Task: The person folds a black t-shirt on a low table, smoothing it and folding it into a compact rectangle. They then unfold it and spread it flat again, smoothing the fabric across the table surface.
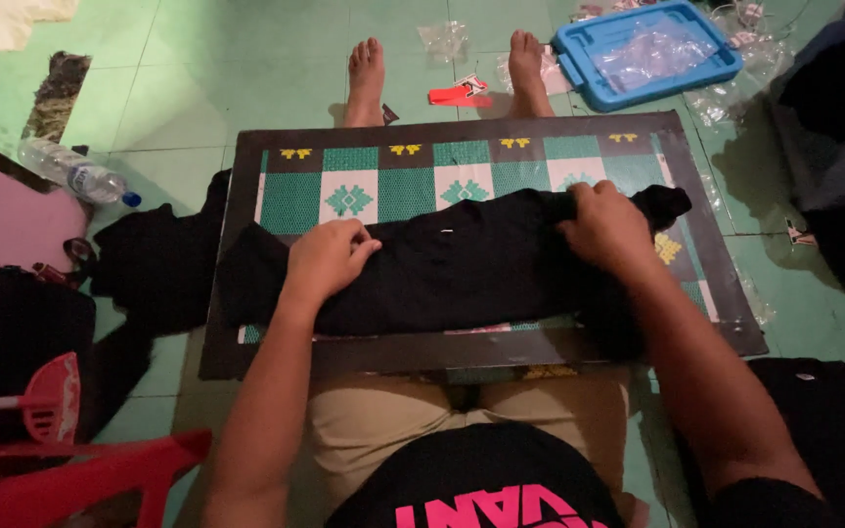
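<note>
While the green tiled floor [246,88] carries a checkered board [383,186], a folded black garment [462,264] lies across it. Left hand [330,256] presses it, fingers curled; right hand [606,227] grips its far edge. Blue tray [579,59] sits beyond.

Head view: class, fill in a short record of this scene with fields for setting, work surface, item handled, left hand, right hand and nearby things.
Setting: green tiled floor, person seated with legs out
Work surface: patterned board across the lap
Item handled: black garment lying on the board
Left hand: pressing on the garment's left part
Right hand: bunching the garment's right end
Nearby things: blue tray, water bottle, red plastic stool
</note>
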